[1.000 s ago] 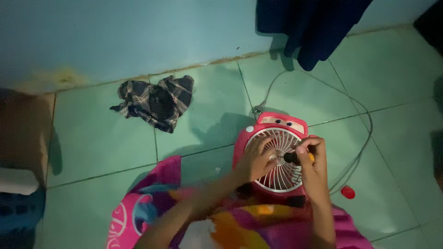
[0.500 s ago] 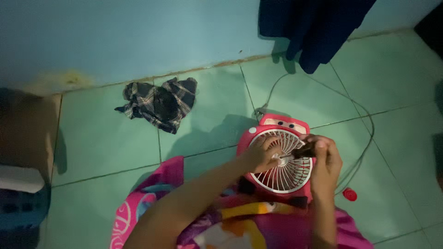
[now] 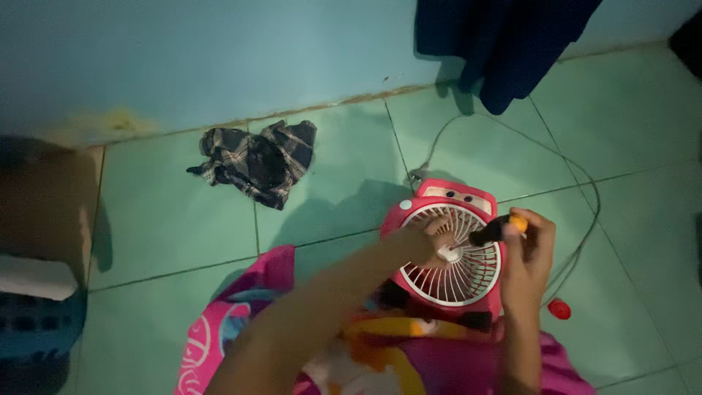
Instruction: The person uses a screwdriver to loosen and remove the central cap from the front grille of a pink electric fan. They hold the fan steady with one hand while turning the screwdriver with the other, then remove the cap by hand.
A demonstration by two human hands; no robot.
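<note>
The green tiled floor (image 3: 161,219) carried everything, and the small red fan (image 3: 450,252) was the landmark, lying face up against the person's lap on a bright patterned cloth (image 3: 241,322). Left of the fan and nearer the wall lay a crumpled checked rag (image 3: 256,161); a grey cord (image 3: 578,190) looped from behind the fan round its right side, and a red cap (image 3: 559,309) sat by its lower right. The white grille (image 3: 457,271) was still in place, so the work looked barely begun. The left hand (image 3: 420,241) pressed flat on the grille by the hub. The right hand (image 3: 530,252) was closed round a screwdriver (image 3: 497,228), its tip at the hub.
</note>
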